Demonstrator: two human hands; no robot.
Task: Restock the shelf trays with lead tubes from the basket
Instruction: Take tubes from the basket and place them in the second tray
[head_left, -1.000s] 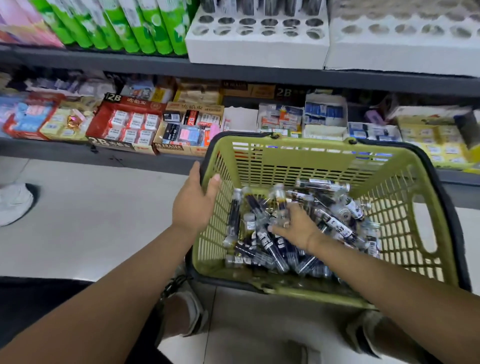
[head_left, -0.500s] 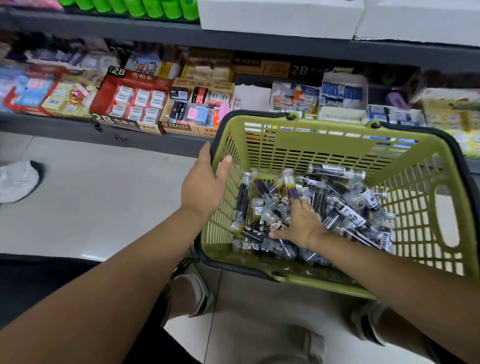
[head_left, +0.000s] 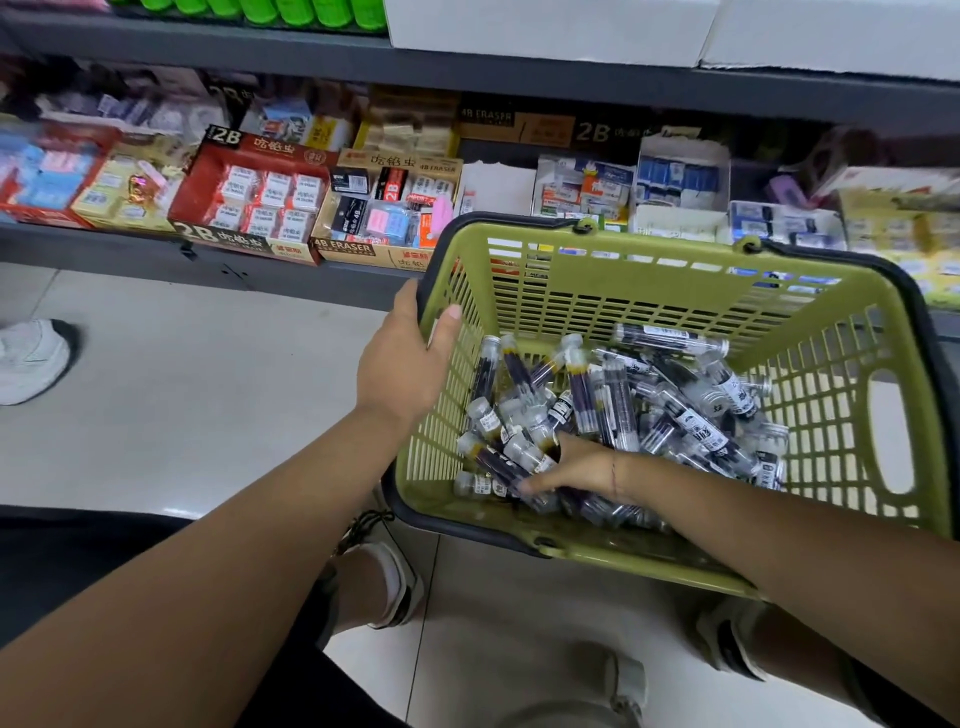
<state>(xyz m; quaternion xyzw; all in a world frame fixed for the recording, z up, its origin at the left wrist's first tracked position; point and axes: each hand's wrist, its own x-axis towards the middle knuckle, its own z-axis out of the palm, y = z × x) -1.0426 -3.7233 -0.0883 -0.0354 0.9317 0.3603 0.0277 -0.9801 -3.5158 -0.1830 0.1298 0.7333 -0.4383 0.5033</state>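
Observation:
A green plastic basket (head_left: 675, 291) with a black rim sits tilted in front of me, holding several clear lead tubes (head_left: 613, 400) with dark contents and white labels. My left hand (head_left: 405, 358) grips the basket's left rim, thumb inside the wall. My right hand (head_left: 582, 470) is buried in the near-left part of the pile. Its thumb lies across some tubes and its fingers curl in among them, mostly hidden. White shelf trays (head_left: 545, 21) show only as their front faces along the top edge.
A lower shelf behind the basket carries red 2B eraser boxes (head_left: 249, 197), a 4B eraser box (head_left: 384, 218) and other small stationery packs. A white shoe (head_left: 31, 358) rests on the tiled floor at left. My own feet (head_left: 395, 582) are under the basket.
My right hand has slid toward the near-left of the pile and dug deeper among the tubes. The view has dropped, so the upper trays are nearly out of frame. The left hand keeps its hold.

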